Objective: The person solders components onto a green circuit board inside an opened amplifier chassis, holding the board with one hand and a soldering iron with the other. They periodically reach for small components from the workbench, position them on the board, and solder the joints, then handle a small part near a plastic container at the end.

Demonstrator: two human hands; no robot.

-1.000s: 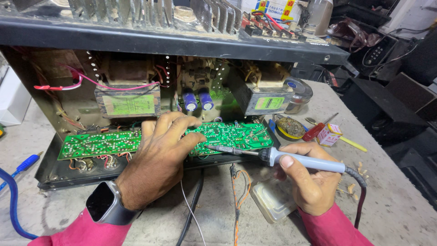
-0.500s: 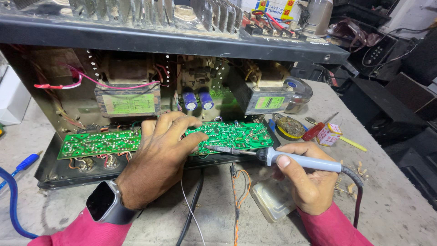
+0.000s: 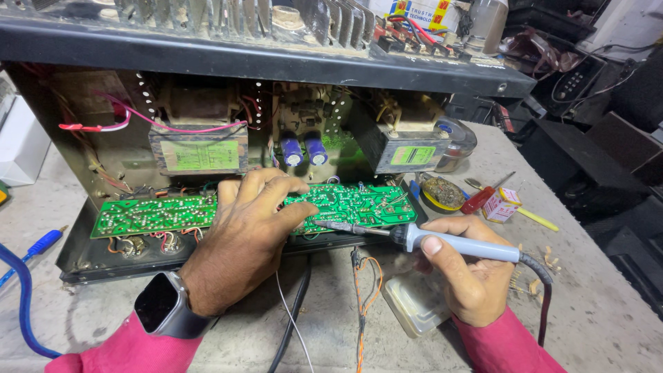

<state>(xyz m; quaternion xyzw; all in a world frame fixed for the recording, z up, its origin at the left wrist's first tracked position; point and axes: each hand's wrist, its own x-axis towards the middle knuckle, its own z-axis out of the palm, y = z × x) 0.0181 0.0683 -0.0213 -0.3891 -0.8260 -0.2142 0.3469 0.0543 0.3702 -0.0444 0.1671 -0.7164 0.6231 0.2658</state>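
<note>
Gently hold the iron [image 3: 442, 242] gripped in your right hand [image 3: 469, 276], its tip on the board [image 3: 359, 204], your left hand [image 3: 248, 228] pressing flat, fingers spread.

Two green circuit boards [image 3: 155, 214]; two blue capacitors [image 3: 304, 150]; two transformers [image 3: 200, 152]; one soldering iron [image 3: 442, 242]; one red-handled screwdriver [image 3: 483, 197]; one smartwatch [image 3: 162, 314].

A green circuit board [image 3: 356, 205] dotted with silver solder points is seen, and a pale blue-grey soldering iron [image 3: 442, 242] with a black cord. Pink sleeves [image 3: 511, 345] and a black-faced grey watch [image 3: 162, 304] are worn. Two blue capacitors [image 3: 304, 150], a red-handled screwdriver [image 3: 483, 197] and a speckled grey tabletop [image 3: 594, 276] are shown.
</note>
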